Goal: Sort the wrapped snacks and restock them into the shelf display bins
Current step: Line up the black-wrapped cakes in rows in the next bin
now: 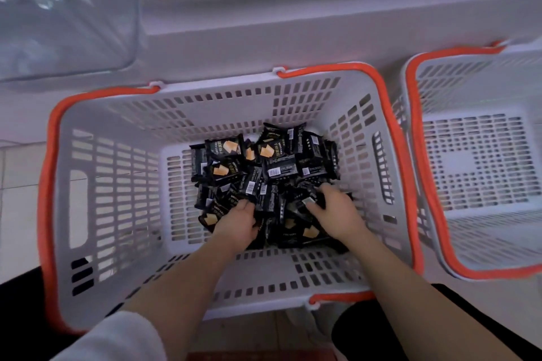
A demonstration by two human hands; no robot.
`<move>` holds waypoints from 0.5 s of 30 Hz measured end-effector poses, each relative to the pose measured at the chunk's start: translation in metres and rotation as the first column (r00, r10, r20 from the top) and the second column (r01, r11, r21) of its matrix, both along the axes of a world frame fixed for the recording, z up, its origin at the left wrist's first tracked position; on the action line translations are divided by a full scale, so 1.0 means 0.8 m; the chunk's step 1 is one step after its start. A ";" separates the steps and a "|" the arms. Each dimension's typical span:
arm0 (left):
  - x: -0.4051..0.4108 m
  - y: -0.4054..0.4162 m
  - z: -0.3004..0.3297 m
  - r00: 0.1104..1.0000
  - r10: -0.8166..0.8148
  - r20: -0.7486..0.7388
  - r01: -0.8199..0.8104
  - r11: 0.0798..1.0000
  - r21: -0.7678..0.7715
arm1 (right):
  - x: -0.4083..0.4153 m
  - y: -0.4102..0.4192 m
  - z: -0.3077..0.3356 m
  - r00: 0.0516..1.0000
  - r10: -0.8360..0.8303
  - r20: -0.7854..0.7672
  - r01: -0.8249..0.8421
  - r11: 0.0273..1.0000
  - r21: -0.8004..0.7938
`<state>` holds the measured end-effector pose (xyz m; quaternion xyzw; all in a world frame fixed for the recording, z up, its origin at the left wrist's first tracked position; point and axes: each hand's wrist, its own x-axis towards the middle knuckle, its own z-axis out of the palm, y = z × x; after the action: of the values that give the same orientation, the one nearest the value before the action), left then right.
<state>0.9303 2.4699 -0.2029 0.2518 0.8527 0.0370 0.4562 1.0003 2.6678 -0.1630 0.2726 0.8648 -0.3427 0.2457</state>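
Looking straight down into a grey slotted basket (117, 190) with orange handles. Heap of black wrapped snacks (264, 173) on its floor. Left hand (237, 221) and right hand (337, 209) both sunk in the near side of the heap, fingers curled among packets. Second, empty-looking basket (481, 161) just beside, right. Clear bin (64, 14) upper left.
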 end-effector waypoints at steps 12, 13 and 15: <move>0.014 -0.002 0.000 0.950 -0.239 -0.199 0.251 0.967 0.035 | 0.006 -0.004 0.031 0.649 -0.730 0.215 0.709 0.478 -0.518; 0.014 -0.002 0.007 0.977 -0.105 -0.187 0.126 0.987 0.104 | 0.005 -0.007 0.035 0.685 -0.717 0.130 0.679 0.563 -0.471; 0.012 -0.002 0.026 0.950 0.314 0.003 -0.304 0.918 0.255 | 0.003 -0.015 0.048 0.764 -0.639 -0.089 0.564 0.729 -0.387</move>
<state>0.9398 2.4682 -0.1820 0.1707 0.8785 0.2118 0.3927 1.0024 2.6554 -0.1244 0.4542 0.6778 -0.5741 0.0680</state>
